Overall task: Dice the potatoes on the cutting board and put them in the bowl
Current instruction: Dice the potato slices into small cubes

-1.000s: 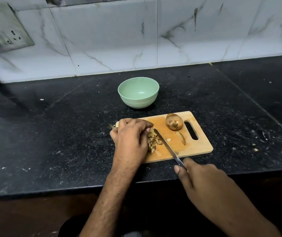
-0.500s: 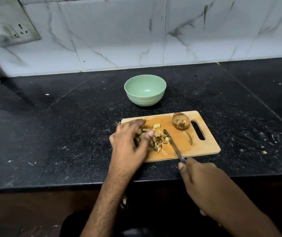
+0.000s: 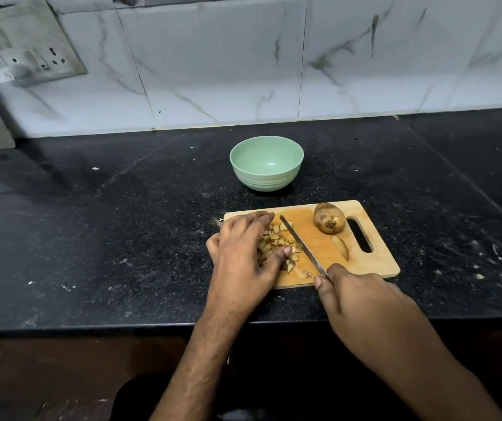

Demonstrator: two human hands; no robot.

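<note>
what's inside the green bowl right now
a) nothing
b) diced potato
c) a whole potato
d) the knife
a, the green bowl shows only its bare inside, while the diced potato lies on the cutting board beside the left hand, the whole potato sits on the board too, and the right hand grips the knife.

Home kitchen: black speckled stone bench (image 3: 122, 238) w/ white marble-look tile wall (image 3: 228, 62) behind, grimy socket plate (image 3: 35, 53) top left. Wood board (image 3: 319, 247) w/ potato (image 3: 329, 217) & diced bits (image 3: 274, 241), knife (image 3: 300, 243), green bowl (image 3: 266, 164) on bench.
</note>
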